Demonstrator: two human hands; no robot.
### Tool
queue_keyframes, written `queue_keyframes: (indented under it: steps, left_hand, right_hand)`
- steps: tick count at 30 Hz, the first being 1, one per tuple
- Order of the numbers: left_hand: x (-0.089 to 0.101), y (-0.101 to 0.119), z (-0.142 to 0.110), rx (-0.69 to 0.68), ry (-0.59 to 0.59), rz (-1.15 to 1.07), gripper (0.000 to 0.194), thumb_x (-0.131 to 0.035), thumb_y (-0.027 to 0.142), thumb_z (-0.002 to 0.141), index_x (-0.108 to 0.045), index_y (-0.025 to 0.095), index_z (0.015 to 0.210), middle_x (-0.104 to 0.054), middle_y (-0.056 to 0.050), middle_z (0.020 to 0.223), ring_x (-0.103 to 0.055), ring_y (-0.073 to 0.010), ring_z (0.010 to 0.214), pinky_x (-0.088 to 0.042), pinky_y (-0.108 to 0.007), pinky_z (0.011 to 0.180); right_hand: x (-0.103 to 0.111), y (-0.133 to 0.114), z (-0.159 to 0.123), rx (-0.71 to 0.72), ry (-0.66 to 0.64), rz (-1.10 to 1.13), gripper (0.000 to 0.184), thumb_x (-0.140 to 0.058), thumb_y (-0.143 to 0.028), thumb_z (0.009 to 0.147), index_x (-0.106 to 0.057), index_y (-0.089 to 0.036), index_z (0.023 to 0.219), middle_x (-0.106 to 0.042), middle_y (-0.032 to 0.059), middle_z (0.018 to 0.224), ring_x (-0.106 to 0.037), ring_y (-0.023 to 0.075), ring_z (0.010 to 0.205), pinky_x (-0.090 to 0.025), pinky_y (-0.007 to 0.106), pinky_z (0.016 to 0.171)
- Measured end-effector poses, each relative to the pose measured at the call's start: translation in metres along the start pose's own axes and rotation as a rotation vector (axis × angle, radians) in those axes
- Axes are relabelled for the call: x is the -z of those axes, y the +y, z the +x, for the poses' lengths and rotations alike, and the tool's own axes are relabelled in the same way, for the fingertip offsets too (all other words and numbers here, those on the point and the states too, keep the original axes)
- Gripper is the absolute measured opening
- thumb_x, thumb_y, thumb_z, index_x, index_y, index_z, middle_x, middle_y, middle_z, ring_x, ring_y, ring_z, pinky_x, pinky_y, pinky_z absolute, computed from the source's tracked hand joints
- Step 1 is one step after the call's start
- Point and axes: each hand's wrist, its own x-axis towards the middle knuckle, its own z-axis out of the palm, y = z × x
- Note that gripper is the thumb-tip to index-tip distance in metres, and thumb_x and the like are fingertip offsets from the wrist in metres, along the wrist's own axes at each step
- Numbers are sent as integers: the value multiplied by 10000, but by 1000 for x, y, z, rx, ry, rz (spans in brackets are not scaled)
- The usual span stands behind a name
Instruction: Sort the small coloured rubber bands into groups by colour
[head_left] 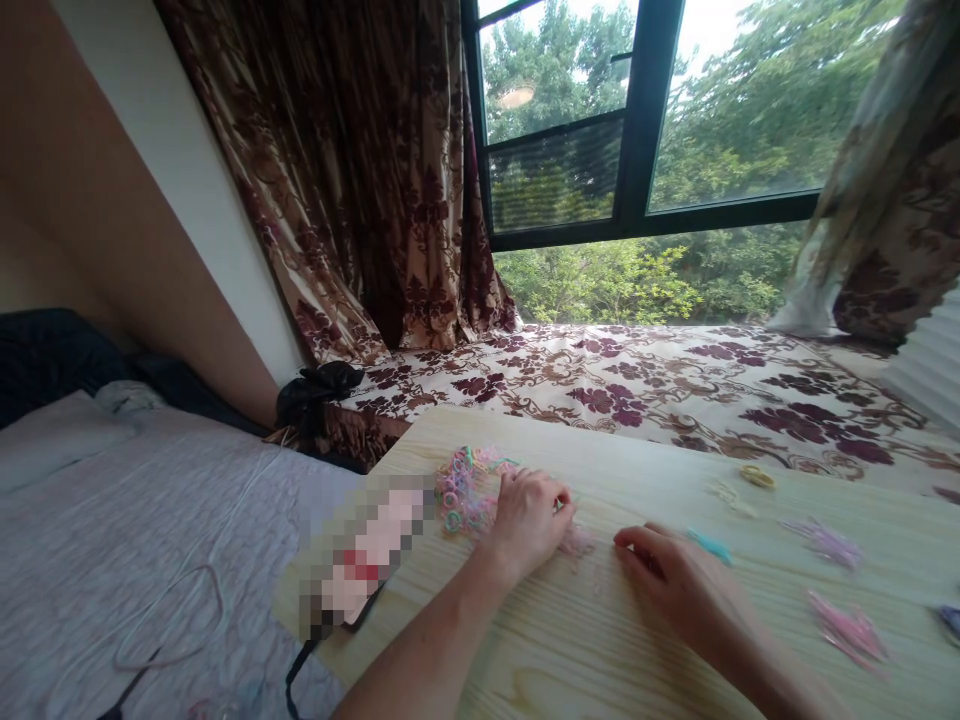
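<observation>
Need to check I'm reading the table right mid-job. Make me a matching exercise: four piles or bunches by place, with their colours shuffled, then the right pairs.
Column one
1. Pile left of the left hand
2. Side bunch, just right of the right hand
3. Far bunch, nearest the window
4. Low bunch, lowest in the picture, toward the right

Column two
A. Yellow
B. Pink
C. Several colours mixed
D. Turquoise

Right pairs: 1-C, 2-D, 3-A, 4-B
</observation>
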Motion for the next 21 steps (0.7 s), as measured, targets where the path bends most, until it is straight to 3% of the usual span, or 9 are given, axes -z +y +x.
queue_keyframes:
  steps: [6, 12, 17, 21]
  left_hand:
    - [-6, -10, 2, 43, -5, 66, 106, -581, 232, 741, -641, 196, 821, -646, -40, 884, -529, -207, 953, -323, -355, 913]
    - [-7, -12, 3, 70, -12, 56, 124, -566, 180, 731, -619, 197, 841, -642, -33, 893, -530, -196, 948, -336, -346, 908]
    - [-5, -11, 3, 51, -17, 68, 129, -505, 152, 757, -623, 184, 714, -642, -43, 836, -537, -193, 918, -338, -357, 914]
    - [1, -5, 4, 56, 38, -131, 141, -497, 154, 744, -637, 171, 744, -649, -41, 849, -548, -180, 896, -390, -321, 861]
  right_hand:
    - [-1, 0, -1, 13, 19, -23, 276, -392, -288, 813, -661, -228, 806, -659, 45, 789, -598, 181, 685, -364, 261, 574]
    - [2, -2, -1, -1, 0, -36, 292, -375, -287, 817, -660, -223, 824, -660, 51, 824, -593, 175, 686, -366, 261, 574]
    - [1, -1, -2, 21, 35, -8, 270, -399, -283, 806, -661, -221, 797, -663, 44, 801, -587, 163, 665, -365, 254, 561]
    - [2, -4, -2, 40, 102, 169, 286, -397, -300, 820, -664, -214, 879, -663, 45, 807, -591, 158, 649, -423, 276, 598]
